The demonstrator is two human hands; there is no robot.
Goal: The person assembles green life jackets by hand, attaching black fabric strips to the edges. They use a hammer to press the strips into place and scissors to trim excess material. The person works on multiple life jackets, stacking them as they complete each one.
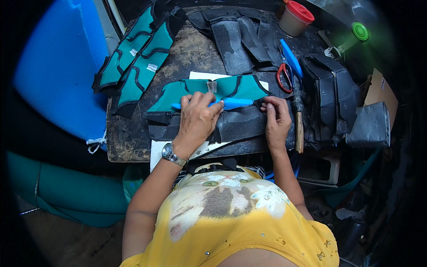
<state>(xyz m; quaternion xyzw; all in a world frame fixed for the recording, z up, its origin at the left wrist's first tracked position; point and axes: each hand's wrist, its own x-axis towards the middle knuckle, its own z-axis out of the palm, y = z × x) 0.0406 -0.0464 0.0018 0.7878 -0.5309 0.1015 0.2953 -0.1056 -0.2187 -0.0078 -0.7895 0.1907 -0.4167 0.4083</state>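
two hands are down on my worktable (133, 133): the left hand (198, 120) has its fingers curled over a blue tool (233, 103), pressing it on the teal piece (204, 91); the right hand (276, 118) pinches the black fabric (240, 124) edge (scissors (284, 75) and hammer (299, 120) lie just beside).

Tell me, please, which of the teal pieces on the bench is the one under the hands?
The teal piece at the bench's middle, lying flat alone; the left hand presses a blue tool along its lower edge. The other teal pieces are stacked at the far left, untouched.
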